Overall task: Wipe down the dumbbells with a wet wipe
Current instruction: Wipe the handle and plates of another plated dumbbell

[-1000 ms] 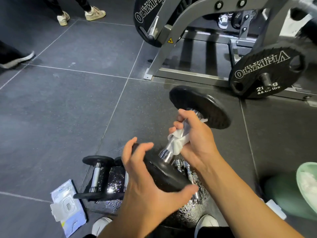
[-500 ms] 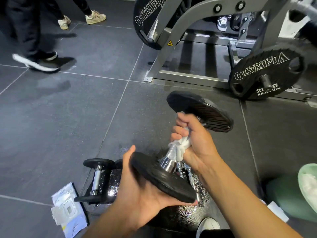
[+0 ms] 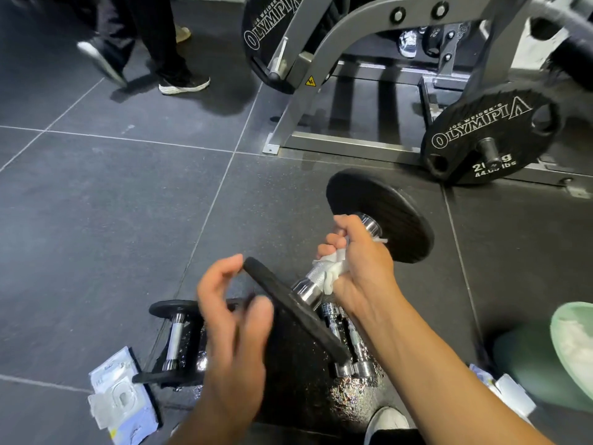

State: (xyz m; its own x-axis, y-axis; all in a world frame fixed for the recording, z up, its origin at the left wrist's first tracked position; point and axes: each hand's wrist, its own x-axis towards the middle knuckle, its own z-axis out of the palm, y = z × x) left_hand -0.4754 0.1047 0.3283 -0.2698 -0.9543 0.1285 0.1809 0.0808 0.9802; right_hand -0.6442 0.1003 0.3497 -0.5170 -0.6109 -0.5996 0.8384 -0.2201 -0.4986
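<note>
A black-plated dumbbell [image 3: 382, 213] with a chrome handle is held in the air, tilted up to the right. My right hand [image 3: 359, 261] is closed round its handle with a white wet wipe [image 3: 333, 268] bunched between palm and chrome. My left hand [image 3: 234, 313] is blurred, fingers spread, with the fingertips at the rim of the near plate [image 3: 288, 303]. A smaller dumbbell [image 3: 175, 338] lies on the floor below left. More chrome handles [image 3: 346, 335] lie under the held one.
A wet-wipe packet [image 3: 122, 399] lies on the dark floor tiles at bottom left. A grey machine frame [image 3: 321, 91] with Olympia weight plates [image 3: 487, 136] stands ahead. A person's legs and shoes [image 3: 183, 81] are at top left. A green bin [image 3: 571, 354] is at right.
My left hand has come off the underside of the near plate and opened, now only at its rim. The dumbbell has rotated. The person at top left has walked to the right.
</note>
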